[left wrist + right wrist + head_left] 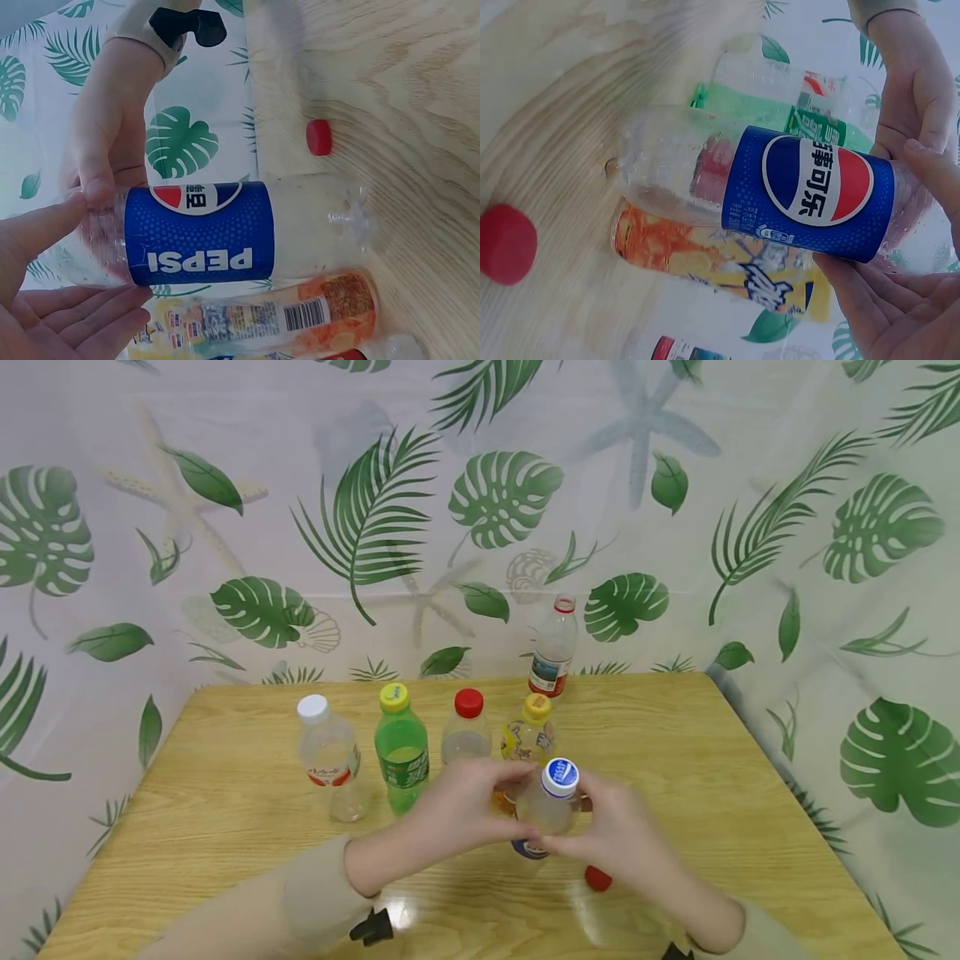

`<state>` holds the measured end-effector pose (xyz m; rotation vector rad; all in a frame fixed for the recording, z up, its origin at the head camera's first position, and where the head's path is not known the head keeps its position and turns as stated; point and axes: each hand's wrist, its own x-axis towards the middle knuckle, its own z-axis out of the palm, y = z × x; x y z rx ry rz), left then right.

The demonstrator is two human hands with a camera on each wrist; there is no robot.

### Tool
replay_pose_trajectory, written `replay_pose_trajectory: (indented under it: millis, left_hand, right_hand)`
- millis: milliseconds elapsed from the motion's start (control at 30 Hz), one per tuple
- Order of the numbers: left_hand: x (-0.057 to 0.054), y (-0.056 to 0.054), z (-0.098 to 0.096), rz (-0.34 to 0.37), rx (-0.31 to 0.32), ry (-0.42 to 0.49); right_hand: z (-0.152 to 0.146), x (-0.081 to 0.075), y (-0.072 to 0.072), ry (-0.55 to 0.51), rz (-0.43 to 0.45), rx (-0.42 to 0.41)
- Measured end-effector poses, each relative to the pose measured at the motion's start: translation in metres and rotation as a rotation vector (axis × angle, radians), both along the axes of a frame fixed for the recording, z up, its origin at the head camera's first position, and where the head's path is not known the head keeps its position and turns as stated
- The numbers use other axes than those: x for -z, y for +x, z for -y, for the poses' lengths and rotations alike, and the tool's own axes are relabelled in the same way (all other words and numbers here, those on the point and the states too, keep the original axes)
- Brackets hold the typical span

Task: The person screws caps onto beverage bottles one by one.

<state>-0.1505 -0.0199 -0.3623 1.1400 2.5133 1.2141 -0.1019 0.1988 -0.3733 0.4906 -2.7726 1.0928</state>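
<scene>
Both hands hold a clear plastic Pepsi bottle (531, 847) with a blue label and a white-and-blue cap (561, 777). My left hand (480, 797) grips its upper part from the left, and my right hand (618, 827) from the right. The fingers curl round the bottle below the cap. In the left wrist view the label (202, 232) lies below the hands on the bottle. Whether its base touches the table cannot be told. A red cap (598, 878) lies on the table beside my right hand. Just behind the Pepsi bottle stands a yellow-capped drink bottle (528, 739).
Along the wooden table (225, 760) stand a white-capped clear bottle (330, 768), a green bottle (402, 760) with a yellow cap and a red-capped clear bottle (467, 735). An uncapped bottle (553, 652) is at the back edge, near the leaf-patterned cloth (420, 527).
</scene>
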Motion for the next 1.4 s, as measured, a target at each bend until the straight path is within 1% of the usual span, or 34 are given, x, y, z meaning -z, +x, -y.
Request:
replay_pose_trajectory:
  millis: [100,267,433,500,667,733,800,933,967,1100,1167,1233,1400]
  left_hand:
    - [-0.001,-0.001,-0.008,-0.014,-0.012,-0.005]
    - [-0.003,-0.004,-0.020,-0.053,-0.050,-0.034]
    - [-0.006,-0.006,-0.032,-0.109,-0.089,-0.093]
    - [-0.007,-0.006,-0.037,-0.145,-0.100,-0.126]
    - [-0.012,-0.007,-0.050,-0.276,-0.110,-0.221]
    - [-0.014,-0.008,-0.055,-0.314,-0.113,-0.248]
    - [-0.016,-0.009,-0.059,-0.336,-0.121,-0.268]
    - [-0.018,-0.011,-0.067,-0.348,-0.145,-0.293]
    - [-0.018,-0.011,-0.069,-0.365,-0.156,-0.305]
    - [-0.016,-0.009,-0.073,-0.472,-0.194,-0.345]
    - [-0.015,-0.007,-0.074,-0.524,-0.203,-0.350]
    - [-0.014,-0.006,-0.074,-0.551,-0.199,-0.349]
    - [-0.011,-0.005,-0.074,-0.542,-0.152,-0.337]
  right_hand:
    - [-0.006,-0.001,0.000,0.014,-0.004,0.040]
    - [-0.016,-0.002,-0.003,0.048,-0.005,0.097]
    - [-0.025,-0.004,-0.007,0.060,0.014,0.148]
    - [-0.029,-0.004,-0.008,0.061,0.022,0.165]
    - [-0.038,-0.006,-0.011,0.046,0.029,0.194]
    - [-0.041,-0.008,-0.012,0.052,0.028,0.209]
    - [-0.044,-0.010,-0.015,0.060,0.019,0.220]
    - [-0.048,-0.012,-0.021,0.074,0.014,0.233]
    - [-0.049,-0.012,-0.022,0.079,0.013,0.238]
    - [-0.054,-0.009,-0.028,0.095,0.048,0.262]
    - [-0.058,-0.005,-0.032,0.105,0.067,0.271]
    - [-0.061,-0.002,-0.035,0.109,0.089,0.274]
    - [-0.067,0.005,-0.044,0.117,0.109,0.294]
